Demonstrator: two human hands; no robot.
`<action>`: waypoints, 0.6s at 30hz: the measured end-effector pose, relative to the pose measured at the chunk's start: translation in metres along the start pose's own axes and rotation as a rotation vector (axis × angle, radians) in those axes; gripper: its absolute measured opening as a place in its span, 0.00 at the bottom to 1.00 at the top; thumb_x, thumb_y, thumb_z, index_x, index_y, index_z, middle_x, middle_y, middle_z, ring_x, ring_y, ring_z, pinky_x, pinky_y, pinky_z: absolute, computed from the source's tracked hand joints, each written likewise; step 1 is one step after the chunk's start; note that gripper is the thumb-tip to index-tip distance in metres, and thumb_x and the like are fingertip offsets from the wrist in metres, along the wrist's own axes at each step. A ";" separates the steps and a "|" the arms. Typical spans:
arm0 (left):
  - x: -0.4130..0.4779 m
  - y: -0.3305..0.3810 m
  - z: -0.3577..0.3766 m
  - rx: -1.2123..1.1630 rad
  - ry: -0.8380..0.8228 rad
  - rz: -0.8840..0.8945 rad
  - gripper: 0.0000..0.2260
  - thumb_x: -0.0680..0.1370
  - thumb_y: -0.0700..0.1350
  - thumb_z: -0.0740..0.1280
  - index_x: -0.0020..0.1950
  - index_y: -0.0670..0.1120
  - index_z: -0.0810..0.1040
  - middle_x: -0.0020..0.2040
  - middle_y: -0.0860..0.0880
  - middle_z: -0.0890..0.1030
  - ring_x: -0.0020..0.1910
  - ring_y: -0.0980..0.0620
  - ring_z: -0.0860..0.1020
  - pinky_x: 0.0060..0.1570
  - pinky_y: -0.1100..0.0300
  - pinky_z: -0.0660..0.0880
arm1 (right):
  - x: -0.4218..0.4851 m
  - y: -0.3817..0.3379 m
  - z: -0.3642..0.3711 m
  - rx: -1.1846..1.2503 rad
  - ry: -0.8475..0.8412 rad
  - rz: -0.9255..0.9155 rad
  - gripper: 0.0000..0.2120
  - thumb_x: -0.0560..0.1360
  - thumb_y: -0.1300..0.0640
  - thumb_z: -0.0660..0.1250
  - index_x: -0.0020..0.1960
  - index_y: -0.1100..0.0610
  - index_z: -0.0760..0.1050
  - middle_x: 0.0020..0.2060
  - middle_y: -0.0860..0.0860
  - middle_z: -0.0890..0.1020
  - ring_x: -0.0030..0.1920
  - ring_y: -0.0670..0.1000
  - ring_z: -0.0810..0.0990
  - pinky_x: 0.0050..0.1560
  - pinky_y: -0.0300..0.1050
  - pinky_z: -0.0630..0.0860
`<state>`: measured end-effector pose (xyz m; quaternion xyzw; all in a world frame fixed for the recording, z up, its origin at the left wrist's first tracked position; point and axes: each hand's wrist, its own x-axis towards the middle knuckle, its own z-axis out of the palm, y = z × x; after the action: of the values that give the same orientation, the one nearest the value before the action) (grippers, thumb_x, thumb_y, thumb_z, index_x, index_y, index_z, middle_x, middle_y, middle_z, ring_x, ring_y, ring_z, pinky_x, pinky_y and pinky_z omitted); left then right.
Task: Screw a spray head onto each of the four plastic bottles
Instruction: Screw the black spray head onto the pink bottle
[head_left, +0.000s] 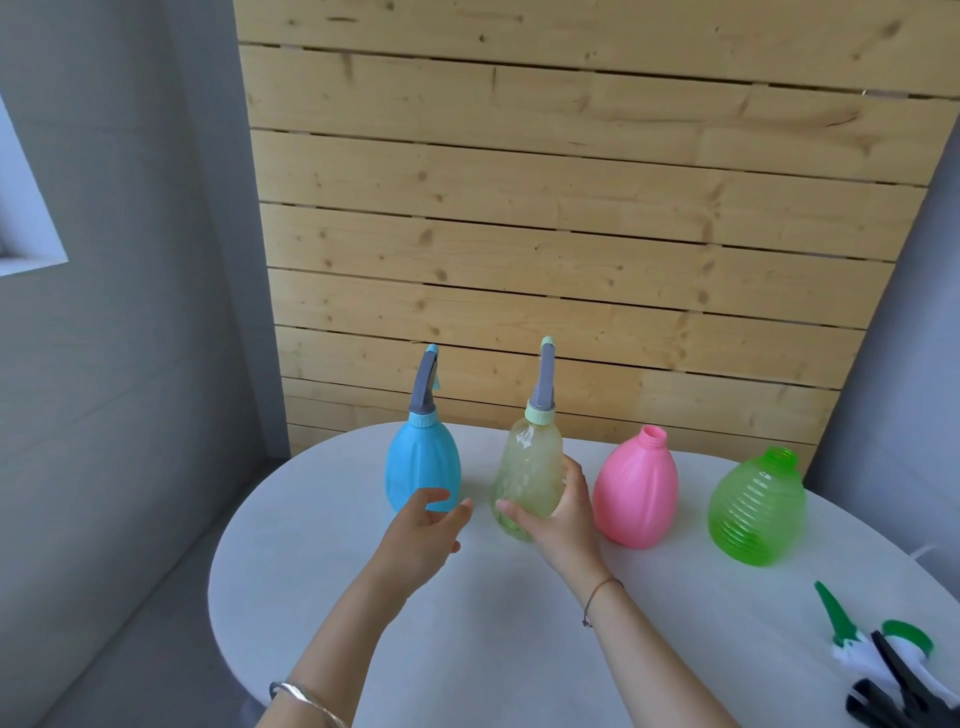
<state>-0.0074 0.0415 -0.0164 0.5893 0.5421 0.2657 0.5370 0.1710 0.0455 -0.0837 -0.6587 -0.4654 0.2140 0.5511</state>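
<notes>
Right hand (558, 512) wraps the lower body of the pale yellow bottle (530, 467): the fingers curl round its right side and the thumb presses on its front near the base. The bottle stands upright on the white worktop (493, 649) and carries a grey spray head (543, 389) with a pale green collar, its nozzle pointing up and away. A thin cord bracelet (597, 597) circles the right wrist.

Just to the left, the left hand (423, 535) hangs loosely open with slightly bent fingers and holds nothing. Its fingertips lie in front of the lower part of the blue bottle (423, 467), but I cannot tell whether they touch it. A metal bangle (306, 699) sits on the left forearm. The blue bottle stands upright just beside the yellow one and bears a grey spray head with a blue collar (423, 387).

To the right of the held bottle stands the pink bottle (636, 493), its threaded neck bare and open. Further right, apart from it, stands the ribbed green bottle (756, 512), also with an open neck. The four bottles form a row along the far side of the worktop.

At the near right corner of the worktop lie two loose spray heads, touching each other: a green and white spray head (852, 639) with its nozzle pointing away, and a black spray head (898, 686) partly cut off by the frame edge.

Behind the worktop rises a wall of pale wooden planks (571, 208), with grey walls on either side.
</notes>
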 end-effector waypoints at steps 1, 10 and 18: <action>0.001 0.000 0.001 0.007 0.001 0.005 0.19 0.79 0.52 0.62 0.68 0.48 0.66 0.56 0.49 0.79 0.50 0.50 0.79 0.54 0.57 0.74 | -0.001 0.000 0.000 -0.004 -0.002 -0.002 0.40 0.61 0.53 0.79 0.67 0.51 0.62 0.60 0.46 0.70 0.59 0.45 0.69 0.55 0.35 0.65; 0.002 0.005 0.009 -0.011 -0.012 0.046 0.18 0.79 0.51 0.62 0.67 0.46 0.68 0.58 0.47 0.79 0.51 0.49 0.80 0.50 0.59 0.74 | -0.016 -0.026 -0.014 -0.125 0.059 -0.163 0.47 0.64 0.52 0.77 0.75 0.53 0.52 0.69 0.46 0.62 0.70 0.43 0.60 0.67 0.36 0.56; -0.007 0.007 0.024 0.033 -0.103 0.149 0.12 0.79 0.51 0.61 0.60 0.48 0.74 0.52 0.51 0.81 0.45 0.55 0.79 0.46 0.62 0.75 | 0.015 -0.048 -0.088 -0.194 0.369 -0.277 0.28 0.75 0.56 0.67 0.72 0.57 0.63 0.73 0.55 0.63 0.74 0.52 0.60 0.73 0.47 0.58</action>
<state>0.0145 0.0284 -0.0151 0.6496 0.4726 0.2652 0.5332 0.2296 0.0102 -0.0089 -0.6664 -0.4610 -0.0328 0.5851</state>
